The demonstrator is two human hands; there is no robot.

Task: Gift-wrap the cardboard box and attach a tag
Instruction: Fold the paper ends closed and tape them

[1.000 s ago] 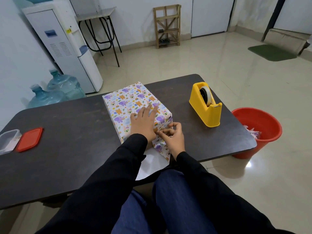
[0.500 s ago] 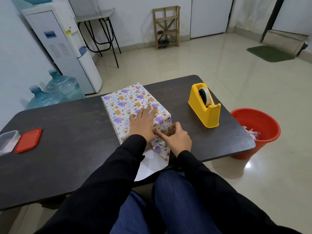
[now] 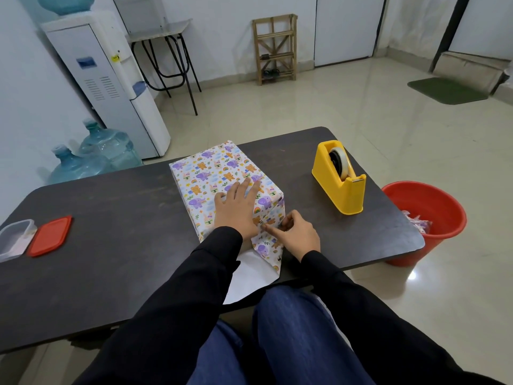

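- Paper (image 3: 206,173) with cartoon animals covers the top and visible sides of the cardboard box (image 3: 236,166), which sits mid-table (image 3: 111,245) by the near edge.
- My left hand (image 3: 236,211) presses flat on top, fingers spread.
- My right hand (image 3: 298,236) pinches the near end flap (image 3: 266,250).
- I judge this end unsealed: taping from the yellow tape dispenser (image 3: 333,184) by the right edge, then a tag, remain.

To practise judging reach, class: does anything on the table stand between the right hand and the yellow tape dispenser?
Nothing visible does: only bare table lies between the right hand, pinching the wrapping paper, and the tape dispenser.
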